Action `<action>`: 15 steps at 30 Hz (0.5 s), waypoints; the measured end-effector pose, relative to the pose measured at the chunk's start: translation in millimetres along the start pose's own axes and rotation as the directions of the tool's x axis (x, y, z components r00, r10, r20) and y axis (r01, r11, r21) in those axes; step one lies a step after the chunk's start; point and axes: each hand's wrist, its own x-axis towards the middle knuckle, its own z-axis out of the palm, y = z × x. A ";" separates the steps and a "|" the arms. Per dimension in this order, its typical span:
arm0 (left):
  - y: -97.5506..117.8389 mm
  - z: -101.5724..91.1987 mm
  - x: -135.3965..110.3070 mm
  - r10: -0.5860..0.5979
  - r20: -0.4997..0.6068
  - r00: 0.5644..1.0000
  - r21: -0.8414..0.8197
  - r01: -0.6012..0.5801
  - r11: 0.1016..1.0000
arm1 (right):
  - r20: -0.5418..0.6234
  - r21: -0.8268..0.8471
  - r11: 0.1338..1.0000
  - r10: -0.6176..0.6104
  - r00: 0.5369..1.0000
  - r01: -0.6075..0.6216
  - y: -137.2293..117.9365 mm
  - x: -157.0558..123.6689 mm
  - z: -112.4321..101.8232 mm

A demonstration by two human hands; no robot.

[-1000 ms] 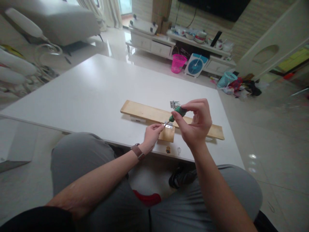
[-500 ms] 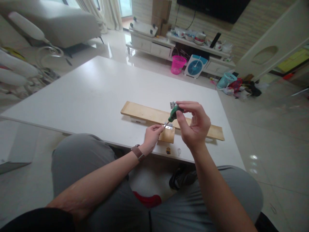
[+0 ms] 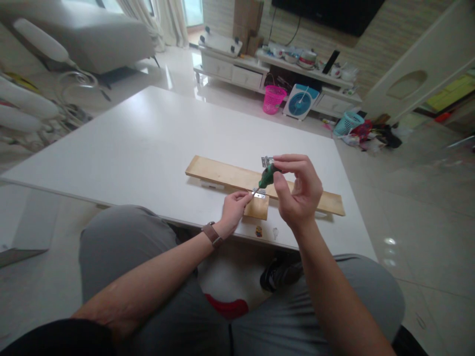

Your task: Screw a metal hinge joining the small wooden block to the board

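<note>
My right hand (image 3: 301,193) grips a screwdriver (image 3: 267,175) by its green and black handle. The shaft slants down to the left, its tip at a metal hinge (image 3: 259,194). That hinge lies across the joint between a long wooden board (image 3: 222,173) and a small wooden piece (image 3: 257,210) in front of it. My left hand (image 3: 236,210) is closed, thumb and fingers pinched at the screwdriver's tip by the hinge's left end. What sits in the pinch is too small to make out. Beyond the board lie more metal hinges (image 3: 265,161), partly behind my right fingers.
Low white supports (image 3: 212,185) show under the long board. On the white table (image 3: 148,133), near its front edge, are a small yellow figure sticker (image 3: 259,231) and a small clear item (image 3: 275,232). A pink basket (image 3: 273,100) and a blue fan (image 3: 300,103) stand beyond on the floor.
The screwdriver handle has turned slightly in my right hand, and those fingers have shifted a little. My left hand and the boards stay put.
</note>
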 end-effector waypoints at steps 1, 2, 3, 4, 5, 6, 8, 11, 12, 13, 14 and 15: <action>0.1 0.0 0.1 -0.002 0.001 1.000 -0.005 0.002 1.000 | 0.005 0.016 1.000 0.008 1.000 -0.008 0.1 -0.5 0.0; 0.1 0.1 0.1 -0.003 0.003 1.000 -0.010 0.003 1.000 | 0.008 0.031 0.999 0.016 1.000 -0.016 0.4 -0.9 0.0; 0.3 0.1 0.1 -0.005 0.006 1.000 -0.013 0.005 1.000 | 0.009 0.041 0.999 0.022 1.000 -0.022 0.8 -1.3 0.0; 0.4 0.1 0.1 -0.004 0.007 1.000 -0.015 0.004 1.000 | 0.008 0.046 0.999 0.026 1.000 -0.027 1.2 -1.5 0.0; 0.5 0.0 0.0 -0.003 0.006 1.000 -0.017 0.003 1.000 | 0.006 0.043 0.999 0.026 1.000 -0.027 1.6 -1.6 0.0; 0.6 0.0 -0.1 -0.004 0.003 1.000 -0.018 0.005 1.000 | 0.002 0.035 0.999 0.021 1.000 -0.021 1.8 -1.4 0.0; 0.8 0.0 -0.3 -0.007 0.000 1.000 -0.016 0.007 1.000 | -0.006 0.014 1.000 0.006 1.000 -0.006 2.0 -0.6 -0.1; 1.0 0.1 -0.6 0.000 -0.001 1.000 -0.009 0.000 1.000 | -0.006 0.003 1.000 -0.010 1.000 0.010 1.6 0.7 -0.1; 1.0 0.2 -0.6 0.002 -0.001 1.000 -0.007 -0.002 1.000 | -0.004 0.002 1.000 -0.011 1.000 0.011 1.5 1.0 -0.1; 1.0 0.2 -0.6 0.004 -0.001 1.000 -0.006 -0.004 1.000 | -0.002 -0.002 1.000 -0.011 1.000 0.011 1.4 1.1 0.0; 1.0 0.3 -0.5 0.005 -0.001 1.000 -0.003 -0.005 1.000 | -0.002 -0.010 1.000 -0.009 1.000 0.009 1.3 1.0 0.0; 1.0 0.4 -0.5 0.008 -0.001 1.000 0.002 -0.008 1.000 | -0.001 -0.019 1.000 -0.007 1.000 0.007 1.4 0.9 0.0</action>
